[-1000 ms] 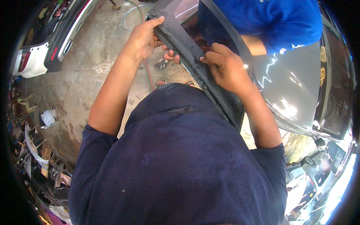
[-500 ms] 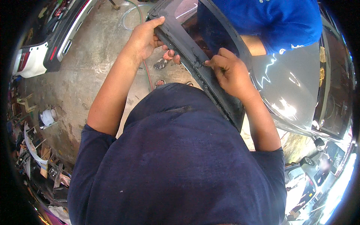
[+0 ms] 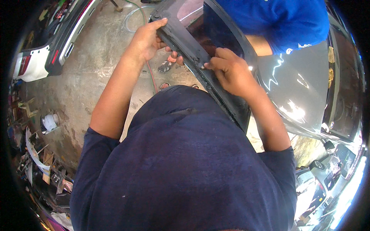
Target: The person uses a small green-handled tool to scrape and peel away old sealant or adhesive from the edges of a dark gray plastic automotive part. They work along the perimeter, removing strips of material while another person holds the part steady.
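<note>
A car window panel (image 3: 181,37), dark glass in a wide black frame, slants across in front of me. My left hand (image 3: 147,41) is closed around its upper left edge, thumb on the face and fingers curled underneath. Over the middle of the frame, my right hand (image 3: 234,74) has its fingers bent in, with thumb and fingertip pressed together at the frame's inner strip. Whatever they pinch there is too small to make out. The black strip along the panel's near edge looks rough and uneven.
A person in a blue shirt (image 3: 277,23) leans in beyond the panel, beside a grey car's shiny body (image 3: 300,88). A white car bumper (image 3: 32,63) lies at the upper left. A hose (image 3: 150,75) crosses the concrete floor. Scrap parts (image 3: 46,165) pile up at left.
My right hand has shifted slightly to the left along the frame, its fingertips now nearer the outer edge. My left hand keeps its hold on the panel.
</note>
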A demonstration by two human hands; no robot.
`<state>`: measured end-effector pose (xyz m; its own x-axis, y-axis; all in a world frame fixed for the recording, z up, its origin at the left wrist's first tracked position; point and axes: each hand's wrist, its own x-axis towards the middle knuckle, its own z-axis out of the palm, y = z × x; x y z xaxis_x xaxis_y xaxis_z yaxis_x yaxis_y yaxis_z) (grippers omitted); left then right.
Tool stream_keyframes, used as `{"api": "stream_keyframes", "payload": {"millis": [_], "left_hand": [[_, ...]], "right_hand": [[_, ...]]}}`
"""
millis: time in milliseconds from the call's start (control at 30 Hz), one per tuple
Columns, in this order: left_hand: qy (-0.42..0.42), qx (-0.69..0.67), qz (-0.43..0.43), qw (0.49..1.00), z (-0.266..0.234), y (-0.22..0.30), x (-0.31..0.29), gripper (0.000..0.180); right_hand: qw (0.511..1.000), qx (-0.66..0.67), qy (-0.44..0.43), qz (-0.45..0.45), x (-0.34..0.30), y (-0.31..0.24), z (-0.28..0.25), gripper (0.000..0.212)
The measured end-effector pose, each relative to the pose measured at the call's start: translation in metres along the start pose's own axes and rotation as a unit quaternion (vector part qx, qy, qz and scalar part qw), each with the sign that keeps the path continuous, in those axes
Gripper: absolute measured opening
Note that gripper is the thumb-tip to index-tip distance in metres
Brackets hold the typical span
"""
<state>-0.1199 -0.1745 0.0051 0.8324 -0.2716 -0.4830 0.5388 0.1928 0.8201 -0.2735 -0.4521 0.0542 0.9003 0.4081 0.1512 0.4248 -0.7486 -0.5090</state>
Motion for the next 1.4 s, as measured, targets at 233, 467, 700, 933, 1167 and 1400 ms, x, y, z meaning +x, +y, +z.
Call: {"api": "stream_keyframes", "payload": {"millis": [233,467,700,933,1167,1400], "left_hand": [[-0.024,0.014,-0.009,1.000,-0.005,0.000,0.004,0.039],[0.150,0.323,0.229,0.906,0.009,0.008,-0.001,0.065],[-0.093,0.728,0.383,0.561,0.062,-0.016,-0.091,0.076],[-0.377,0.695,0.407,0.458,0.076,-0.026,-0.081,0.049],[-0.370,0.650,0.362,0.556,0.110,-0.039,-0.078,0.041],[-0.392,0.595,0.361,0.601,0.113,-0.074,-0.071,0.024]], "right_hand": [[0.995,0.069,0.007,0.065,-0.031,-0.002,-0.004,0.026],[0.959,0.191,0.108,0.177,-0.046,0.005,-0.021,0.024],[0.941,0.190,0.168,0.224,-0.052,0.001,-0.033,0.024],[0.892,0.211,0.244,0.315,-0.086,0.024,-0.016,0.023],[0.836,0.214,0.273,0.425,-0.120,0.015,-0.021,0.024],[0.826,0.171,0.292,0.451,-0.136,-0.022,-0.001,0.024]]}}
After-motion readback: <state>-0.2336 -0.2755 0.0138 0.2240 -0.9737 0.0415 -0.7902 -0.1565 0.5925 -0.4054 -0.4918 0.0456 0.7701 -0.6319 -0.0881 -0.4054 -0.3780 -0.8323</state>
